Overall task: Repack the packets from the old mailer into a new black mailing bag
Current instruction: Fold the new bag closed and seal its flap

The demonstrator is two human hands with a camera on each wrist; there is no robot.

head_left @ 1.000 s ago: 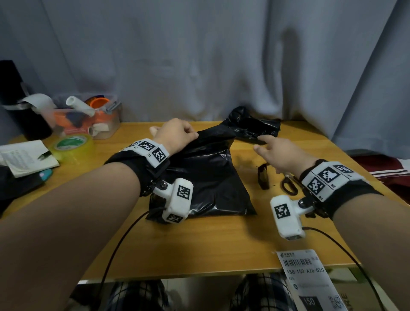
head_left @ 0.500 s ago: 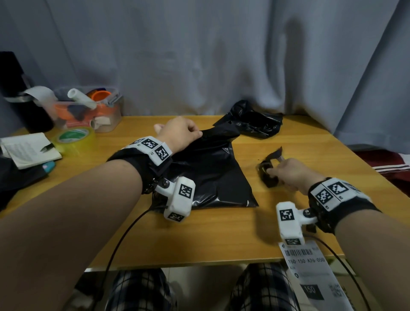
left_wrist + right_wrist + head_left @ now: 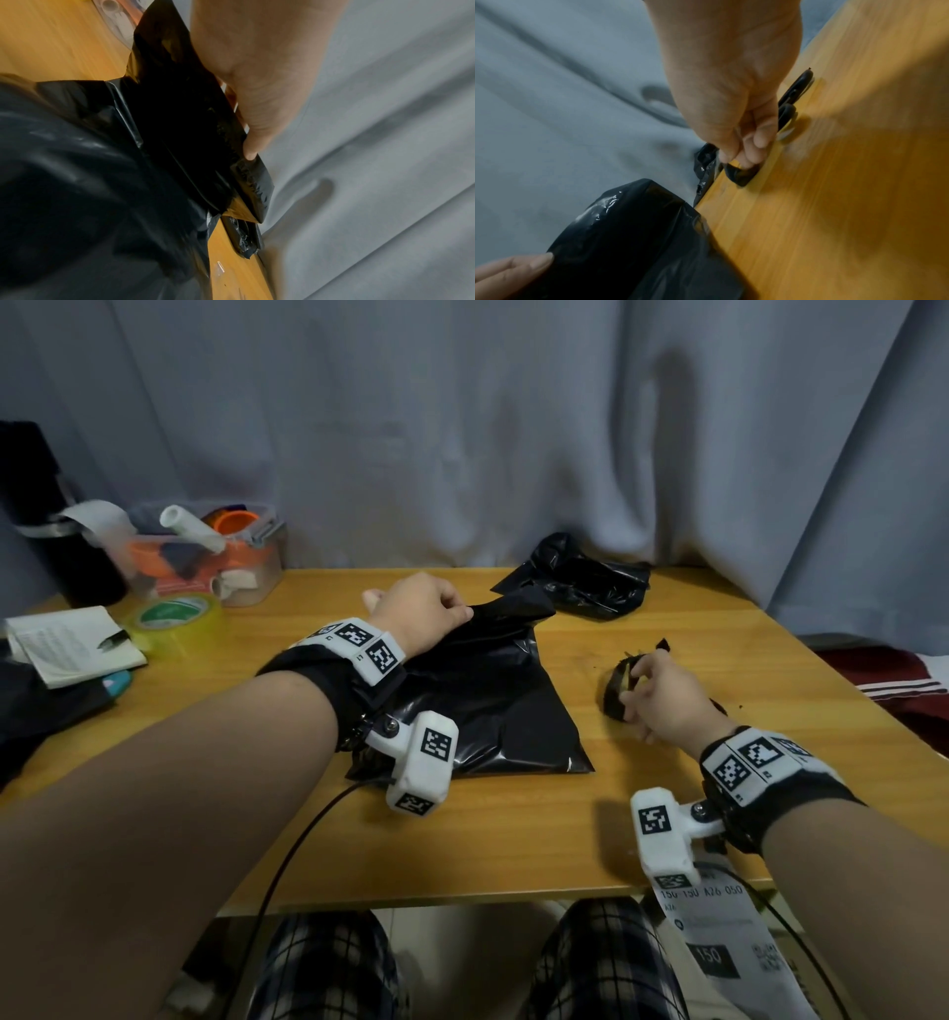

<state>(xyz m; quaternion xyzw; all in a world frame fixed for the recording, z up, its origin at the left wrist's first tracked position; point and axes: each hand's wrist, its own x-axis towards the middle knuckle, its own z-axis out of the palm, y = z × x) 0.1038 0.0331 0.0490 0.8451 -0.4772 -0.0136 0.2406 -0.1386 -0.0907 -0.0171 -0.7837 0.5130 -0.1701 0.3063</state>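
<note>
The new black mailing bag point(image 3: 493, 706) lies mid-desk, bulging, so the packets look already inside. The left hand point(image 3: 418, 613) pinches its flap at the far end, fingers curled on the plastic. The right hand point(image 3: 662, 695), just right of the bag, pinches a small dark strip point(image 3: 616, 685), probably the peeled seal liner. Sealing seems to be what remains. The crumpled old mailer point(image 3: 580, 580) sits at the desk's point(image 3: 513, 839) far edge against the curtain, apart. Bare wood runs along the near edge; clutter crowds the far-left corner.

Bare wooden table point(image 3: 513, 839) lies near; crumpled old mailer point(image 3: 580, 580) blocks the far edge.
</note>
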